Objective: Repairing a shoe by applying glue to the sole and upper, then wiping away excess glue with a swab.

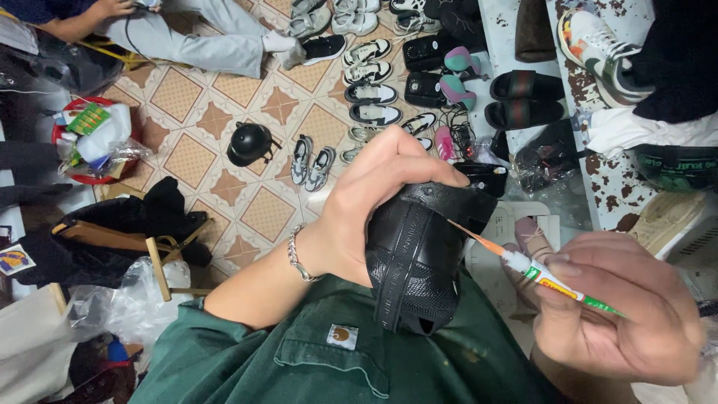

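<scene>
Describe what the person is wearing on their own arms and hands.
Both hands are bare, no gloves. The left hand has a silver chain bracelet at the wrist; its forearm is uncovered up to a dark green sleeve. The right hand shows no rings or bracelet; its wrist is out of view.

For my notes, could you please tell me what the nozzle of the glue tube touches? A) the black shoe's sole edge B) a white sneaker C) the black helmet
A: the right hand holds the glue tube with its orange nozzle tip against the sole edge of the black shoe held by the left hand.
</scene>
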